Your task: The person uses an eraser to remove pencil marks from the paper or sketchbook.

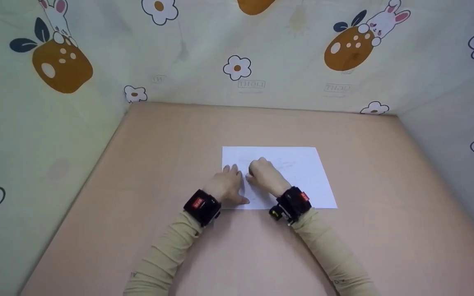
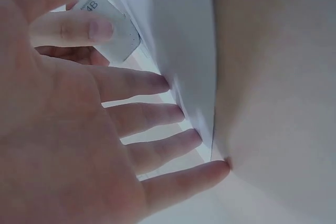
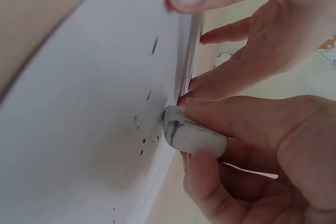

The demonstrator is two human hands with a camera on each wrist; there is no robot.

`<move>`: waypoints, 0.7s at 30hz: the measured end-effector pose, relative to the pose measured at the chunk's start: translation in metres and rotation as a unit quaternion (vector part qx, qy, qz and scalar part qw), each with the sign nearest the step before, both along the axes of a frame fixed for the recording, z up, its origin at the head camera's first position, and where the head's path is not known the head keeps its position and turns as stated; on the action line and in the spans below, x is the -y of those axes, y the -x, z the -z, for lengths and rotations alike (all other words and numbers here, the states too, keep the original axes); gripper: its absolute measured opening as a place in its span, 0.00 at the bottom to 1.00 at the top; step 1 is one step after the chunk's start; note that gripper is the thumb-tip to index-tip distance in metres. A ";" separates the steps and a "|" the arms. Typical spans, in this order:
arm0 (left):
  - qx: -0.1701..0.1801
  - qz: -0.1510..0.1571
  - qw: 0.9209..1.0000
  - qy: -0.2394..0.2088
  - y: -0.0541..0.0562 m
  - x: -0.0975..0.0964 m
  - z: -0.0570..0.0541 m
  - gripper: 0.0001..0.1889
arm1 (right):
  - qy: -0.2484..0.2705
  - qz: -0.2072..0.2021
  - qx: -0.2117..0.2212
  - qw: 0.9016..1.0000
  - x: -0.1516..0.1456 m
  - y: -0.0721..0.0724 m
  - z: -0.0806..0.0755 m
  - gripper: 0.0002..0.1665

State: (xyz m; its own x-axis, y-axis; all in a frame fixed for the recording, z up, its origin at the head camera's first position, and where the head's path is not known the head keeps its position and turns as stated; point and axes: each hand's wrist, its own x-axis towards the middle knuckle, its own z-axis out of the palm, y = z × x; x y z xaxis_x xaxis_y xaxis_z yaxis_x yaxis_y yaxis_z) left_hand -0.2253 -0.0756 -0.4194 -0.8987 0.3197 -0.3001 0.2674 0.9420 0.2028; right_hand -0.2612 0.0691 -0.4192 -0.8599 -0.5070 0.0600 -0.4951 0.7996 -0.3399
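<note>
A white sheet of paper (image 1: 303,176) lies on the table with faint grey marks near its middle. My left hand (image 1: 226,185) rests spread on the sheet's left side, its fingertips pressing down; in the left wrist view the little finger touches the table past the paper's edge. My right hand (image 1: 266,176) pinches a white eraser (image 3: 194,137) between thumb and fingers. One smudged end of the eraser meets the paper. Printing with "4B" shows on the eraser in the left wrist view. Dark crumbs (image 3: 144,141) are scattered on the sheet beside it.
The brown table (image 1: 171,139) reaches back to a patterned cloth wall (image 1: 204,45), with more cloth along the left and right sides. A black camera band (image 1: 202,207) sits on the left wrist and another camera band (image 1: 293,204) on the right.
</note>
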 end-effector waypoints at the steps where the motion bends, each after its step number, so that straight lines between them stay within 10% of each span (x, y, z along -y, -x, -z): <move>1: -0.002 0.003 1.000 0.001 0.000 0.000 0.000 0.48 | -0.002 0.007 -0.003 1.000 0.000 0.000 0.000 0.07; 8: 0.000 0.007 1.000 0.014 0.001 -0.002 0.002 0.49 | -0.027 0.095 -0.093 0.991 -0.004 -0.001 0.005 0.04; 15: 0.006 -0.002 1.000 0.008 -0.002 0.001 0.000 0.49 | 0.002 -0.017 -0.050 0.999 0.002 0.001 0.002 0.08; 21: 0.009 0.002 1.000 0.013 -0.003 0.002 -0.001 0.49 | 0.000 0.085 -0.008 0.996 -0.003 0.007 0.001 0.08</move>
